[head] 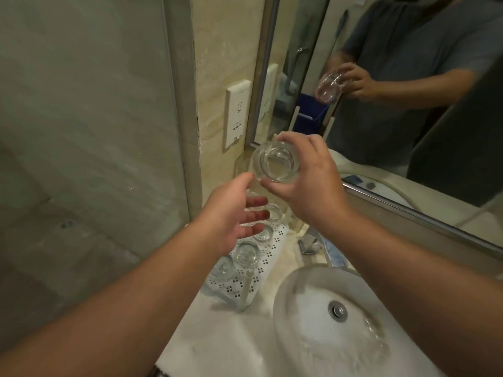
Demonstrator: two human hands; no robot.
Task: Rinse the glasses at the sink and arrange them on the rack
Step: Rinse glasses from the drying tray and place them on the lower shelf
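Observation:
My right hand (307, 180) grips a clear glass (275, 162) by its side, holding it in the air above the far end of the rack, its round end facing me. My left hand (235, 213) is just below and left of it, fingers spread and empty, thumb close to the glass's rim. Under the hands lies a white perforated rack (268, 253) on the counter left of the sink. Several clear glasses stand on it in a row, among them one (247, 254) near its middle and one (263, 233) beyond it.
The round white sink basin (299, 300) with a metal drain (337, 311) is at lower right, wet inside. A chrome tap (310, 242) stands behind it. A mirror (394, 85) covers the back wall, and a wall socket (236, 112) sits left of it. A glass panel (87, 131) fills the left.

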